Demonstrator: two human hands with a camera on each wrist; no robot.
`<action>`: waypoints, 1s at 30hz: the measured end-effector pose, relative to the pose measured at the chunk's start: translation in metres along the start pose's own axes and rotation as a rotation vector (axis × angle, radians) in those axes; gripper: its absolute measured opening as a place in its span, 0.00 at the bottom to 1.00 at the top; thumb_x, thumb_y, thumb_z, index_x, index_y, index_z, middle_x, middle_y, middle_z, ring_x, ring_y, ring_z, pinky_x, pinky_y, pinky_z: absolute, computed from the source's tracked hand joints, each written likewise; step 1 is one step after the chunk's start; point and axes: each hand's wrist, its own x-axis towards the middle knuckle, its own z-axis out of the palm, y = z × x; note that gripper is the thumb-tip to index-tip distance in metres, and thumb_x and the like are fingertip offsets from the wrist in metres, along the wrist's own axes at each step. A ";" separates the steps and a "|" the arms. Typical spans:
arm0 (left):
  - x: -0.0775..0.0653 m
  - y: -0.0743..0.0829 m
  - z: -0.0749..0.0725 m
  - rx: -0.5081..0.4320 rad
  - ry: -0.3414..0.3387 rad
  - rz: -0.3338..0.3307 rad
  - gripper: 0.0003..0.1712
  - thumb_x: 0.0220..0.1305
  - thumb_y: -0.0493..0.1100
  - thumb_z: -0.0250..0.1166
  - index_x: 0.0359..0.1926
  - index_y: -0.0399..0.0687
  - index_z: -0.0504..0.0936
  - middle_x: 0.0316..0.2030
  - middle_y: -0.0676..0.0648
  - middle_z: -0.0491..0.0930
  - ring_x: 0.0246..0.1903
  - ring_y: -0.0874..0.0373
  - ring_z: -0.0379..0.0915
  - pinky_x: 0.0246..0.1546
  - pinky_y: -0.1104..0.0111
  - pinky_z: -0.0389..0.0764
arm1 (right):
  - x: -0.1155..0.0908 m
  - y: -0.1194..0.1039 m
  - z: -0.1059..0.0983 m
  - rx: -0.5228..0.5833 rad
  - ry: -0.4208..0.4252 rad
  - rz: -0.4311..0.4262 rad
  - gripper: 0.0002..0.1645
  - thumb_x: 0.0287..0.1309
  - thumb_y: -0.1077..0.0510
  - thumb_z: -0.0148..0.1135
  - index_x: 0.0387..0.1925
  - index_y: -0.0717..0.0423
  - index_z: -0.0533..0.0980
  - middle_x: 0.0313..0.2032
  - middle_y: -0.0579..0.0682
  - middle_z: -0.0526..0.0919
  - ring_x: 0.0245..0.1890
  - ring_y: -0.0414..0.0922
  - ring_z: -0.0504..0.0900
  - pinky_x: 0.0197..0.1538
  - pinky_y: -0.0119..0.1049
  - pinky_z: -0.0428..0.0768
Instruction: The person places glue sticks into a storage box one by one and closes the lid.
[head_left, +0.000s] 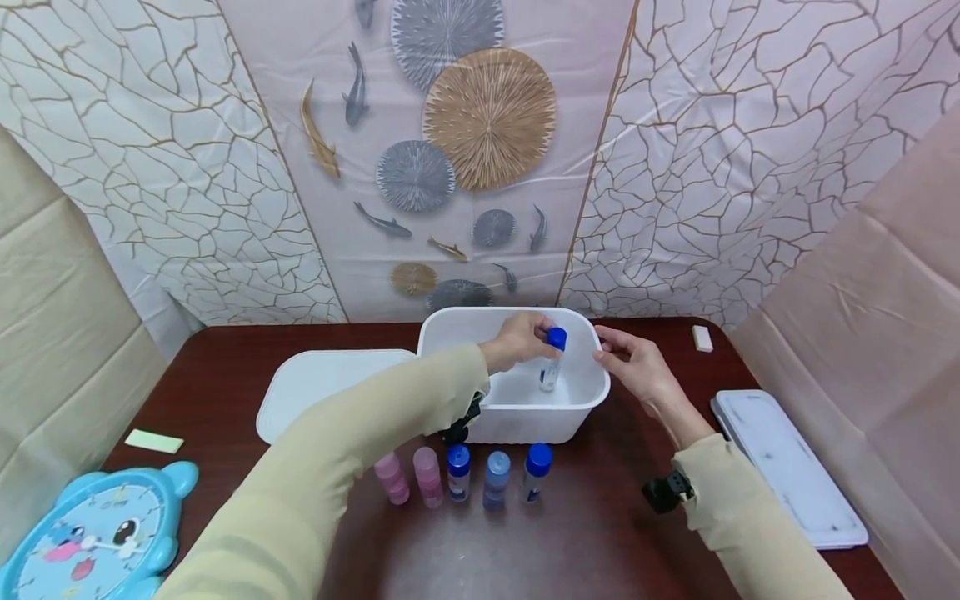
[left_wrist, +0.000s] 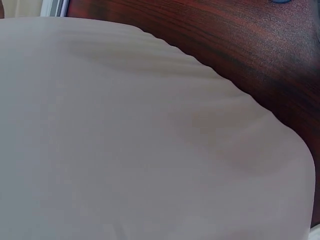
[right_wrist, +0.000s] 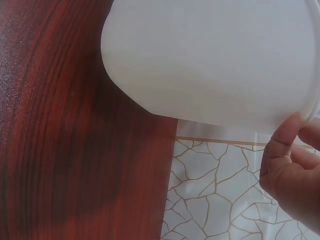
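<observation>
My left hand (head_left: 517,342) reaches over the white plastic bin (head_left: 525,425) and grips a small clear bottle with a blue cap (head_left: 556,337). The bottle is upright inside the bin, its lower part near the floor. At the bin's right end, my right hand (head_left: 637,362) pinches the rim with thumb and fingers, as the right wrist view also shows at the rim (right_wrist: 312,107). In front of the bin stand two pink bottles (head_left: 428,479), two blue-capped bottles (head_left: 536,475) and a light-blue bottle (head_left: 497,482) in a row. The left wrist view shows mostly the bin's outer wall (left_wrist: 150,140).
A white lid (head_left: 315,383) lies left of the bin, partly behind my left sleeve. At the left are a blue cartoon clock (head_left: 97,533) and a pale green strip (head_left: 153,441). A white flat case (head_left: 787,467) and a small white block (head_left: 702,338) lie at the right.
</observation>
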 end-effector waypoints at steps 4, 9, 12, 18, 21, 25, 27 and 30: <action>0.000 -0.007 0.001 -0.015 0.007 -0.001 0.18 0.49 0.31 0.72 0.43 0.38 0.80 0.38 0.44 0.82 0.36 0.59 0.75 0.39 0.73 0.78 | -0.001 -0.001 0.005 0.011 -0.011 -0.004 0.28 0.65 0.63 0.54 0.65 0.65 0.63 0.42 0.59 0.72 0.41 0.49 0.73 0.38 0.23 0.78; -0.001 -0.010 0.000 0.006 0.000 -0.004 0.20 0.51 0.32 0.71 0.47 0.39 0.79 0.41 0.44 0.82 0.38 0.58 0.76 0.41 0.73 0.78 | -0.001 -0.002 0.009 0.021 -0.020 -0.012 0.28 0.64 0.64 0.54 0.65 0.65 0.63 0.42 0.59 0.72 0.40 0.49 0.73 0.38 0.23 0.78; -0.003 -0.008 -0.004 0.029 -0.018 -0.008 0.22 0.53 0.33 0.70 0.51 0.42 0.78 0.45 0.44 0.81 0.43 0.57 0.76 0.46 0.71 0.78 | -0.002 -0.002 0.011 0.021 -0.025 -0.010 0.29 0.65 0.63 0.54 0.65 0.64 0.63 0.42 0.59 0.72 0.40 0.49 0.74 0.41 0.27 0.80; -0.015 0.008 -0.024 0.025 -0.068 -0.021 0.31 0.56 0.35 0.68 0.61 0.42 0.70 0.56 0.43 0.75 0.56 0.53 0.71 0.54 0.68 0.75 | -0.002 -0.001 0.011 0.031 -0.029 -0.013 0.28 0.65 0.63 0.53 0.65 0.65 0.62 0.43 0.60 0.72 0.42 0.49 0.73 0.38 0.21 0.77; -0.028 0.018 -0.044 -0.027 -0.109 0.020 0.32 0.58 0.36 0.67 0.63 0.41 0.68 0.58 0.41 0.74 0.57 0.51 0.71 0.54 0.67 0.75 | -0.002 -0.002 0.009 0.021 -0.023 -0.012 0.28 0.66 0.63 0.53 0.65 0.65 0.62 0.44 0.61 0.72 0.42 0.49 0.72 0.38 0.21 0.77; -0.058 0.020 -0.082 -0.167 -0.252 0.108 0.28 0.63 0.35 0.62 0.63 0.40 0.67 0.59 0.38 0.73 0.57 0.50 0.72 0.57 0.64 0.74 | -0.002 -0.002 0.006 0.024 -0.022 -0.010 0.29 0.66 0.62 0.53 0.66 0.64 0.62 0.45 0.61 0.71 0.42 0.47 0.72 0.40 0.21 0.78; -0.078 0.013 -0.102 -0.233 -0.328 0.143 0.26 0.64 0.34 0.59 0.63 0.38 0.67 0.59 0.37 0.72 0.57 0.49 0.72 0.58 0.62 0.73 | -0.002 -0.002 0.004 0.025 -0.024 -0.010 0.29 0.66 0.61 0.53 0.66 0.64 0.61 0.45 0.60 0.71 0.42 0.45 0.72 0.40 0.21 0.78; -0.106 -0.008 -0.128 -0.257 -0.394 0.184 0.25 0.65 0.33 0.58 0.62 0.35 0.68 0.58 0.36 0.73 0.56 0.50 0.72 0.57 0.63 0.73 | -0.002 -0.001 0.000 0.017 -0.021 -0.011 0.29 0.66 0.61 0.53 0.66 0.64 0.61 0.46 0.60 0.71 0.41 0.42 0.71 0.38 0.19 0.77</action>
